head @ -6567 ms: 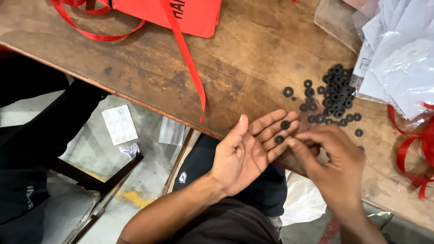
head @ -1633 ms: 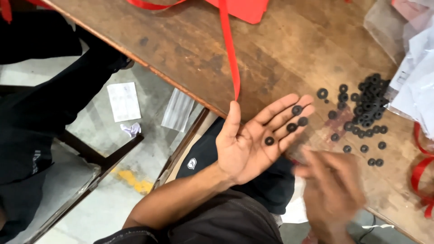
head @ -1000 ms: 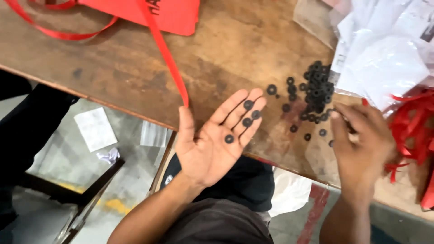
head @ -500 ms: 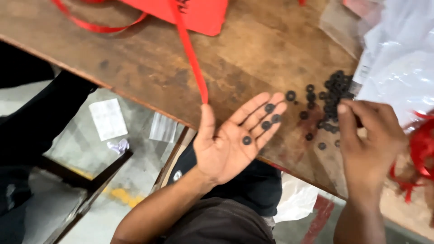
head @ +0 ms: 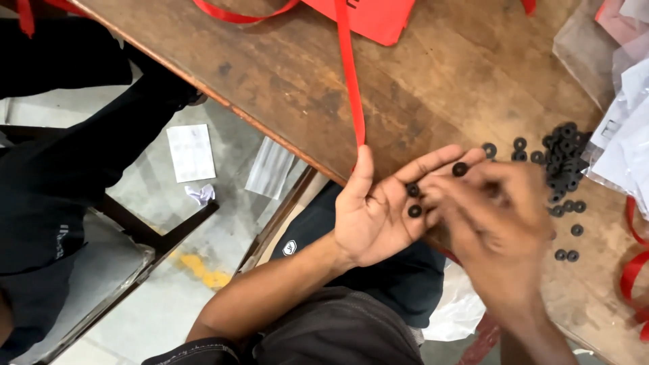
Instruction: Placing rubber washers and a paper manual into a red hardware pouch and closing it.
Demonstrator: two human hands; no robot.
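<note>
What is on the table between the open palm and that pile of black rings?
The blurred right hand covers most of it; a few loose rings lie there too.

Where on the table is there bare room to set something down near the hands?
Bare wood lies on the table between the red ribbon and the washer pile, below the red bag. It is crowded to the right, with washers, clear bags and the right hand over the left hand.

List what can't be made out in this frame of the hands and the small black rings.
- Right hand, head view: motion blur smears its fingers, so whether they pinch a ring is unclear.
- Left hand: three black rings show; the right hand covers its fingertips, hiding any more.
- Ring pile on the wooden table: too small and overlapped to count.
- Clear bags: cut by the right edge.
</note>
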